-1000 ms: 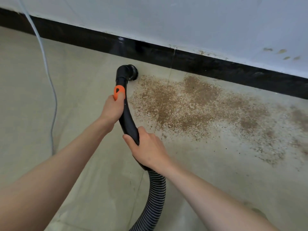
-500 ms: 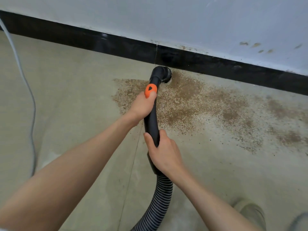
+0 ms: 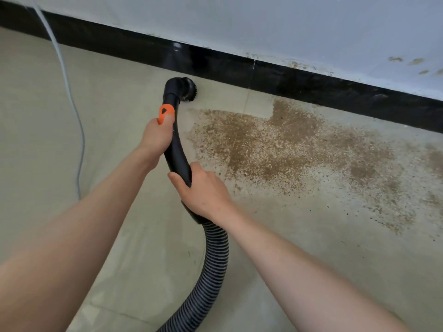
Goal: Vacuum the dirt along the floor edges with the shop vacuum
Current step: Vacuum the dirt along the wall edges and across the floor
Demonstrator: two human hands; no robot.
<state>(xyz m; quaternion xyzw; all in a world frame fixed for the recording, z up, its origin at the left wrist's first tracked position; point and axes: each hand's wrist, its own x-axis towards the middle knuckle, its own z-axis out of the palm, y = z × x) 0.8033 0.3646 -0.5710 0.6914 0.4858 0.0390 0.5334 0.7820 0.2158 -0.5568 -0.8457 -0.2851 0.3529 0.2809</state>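
A black curved vacuum wand [image 3: 177, 152] with an orange slider [image 3: 165, 113] ends in a round brush nozzle [image 3: 188, 89] that sits on the beige floor close to the black baseboard [image 3: 239, 65]. My left hand [image 3: 155, 137] grips the wand just below the orange slider. Lower down, my right hand [image 3: 202, 191] grips the wand where it joins the ribbed grey hose [image 3: 211, 267]. Brown dirt [image 3: 282, 142] spreads over the floor to the right of the nozzle, up to the baseboard.
A grey power cord [image 3: 72, 101] runs down the floor at the left. The white wall [image 3: 287, 27] above the baseboard has a few brown smudges at the right. The hose trails out of the bottom of the view.
The nozzle has swept back left out of the dirt, leaving a cleaned strip along the baseboard. Both hands keep their grip on the wand.
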